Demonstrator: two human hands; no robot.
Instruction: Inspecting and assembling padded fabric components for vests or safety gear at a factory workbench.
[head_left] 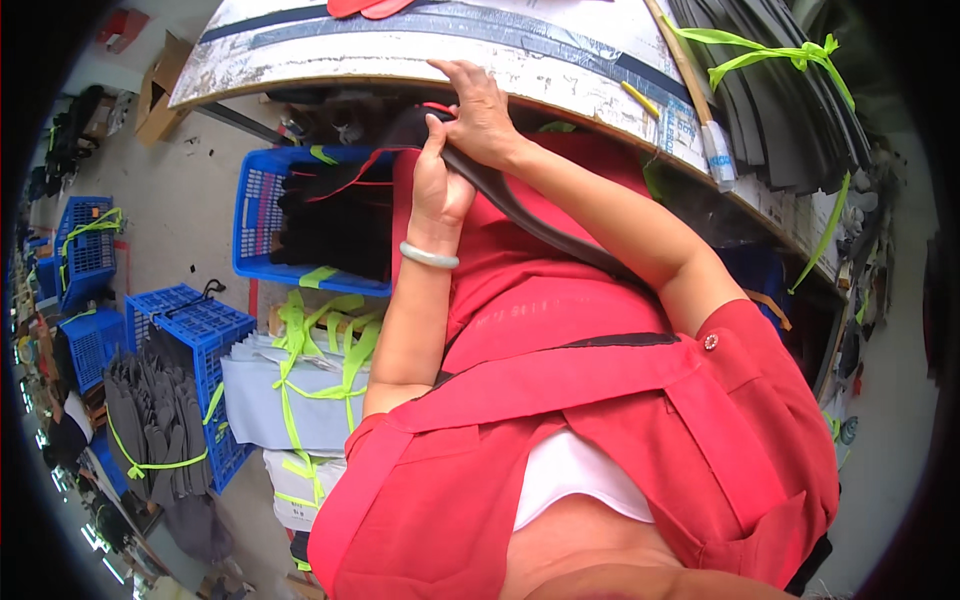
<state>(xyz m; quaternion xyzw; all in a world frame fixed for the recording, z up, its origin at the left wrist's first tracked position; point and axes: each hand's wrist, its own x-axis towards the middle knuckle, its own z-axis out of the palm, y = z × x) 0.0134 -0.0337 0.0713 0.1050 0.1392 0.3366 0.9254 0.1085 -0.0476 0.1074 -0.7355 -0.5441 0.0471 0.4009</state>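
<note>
Both hands meet just under the edge of the worktable, in front of the red apron. My left hand, with a pale bangle at its wrist, is closed around a dark strip, its thumb pointing up. The strip is long and smooth, and runs from the hands down to the right across the apron. Right above it, my right hand grips the strip's upper part, its upper fingers reaching left. Some red edging shows beside the fingers. The fingertips under the hands are partly hidden.
A worn white worktable spans the top, with a yellow pen and bundled dark sheets at the right. On the left, a blue crate holds black pieces. Below stand tied pale bundles and another blue crate.
</note>
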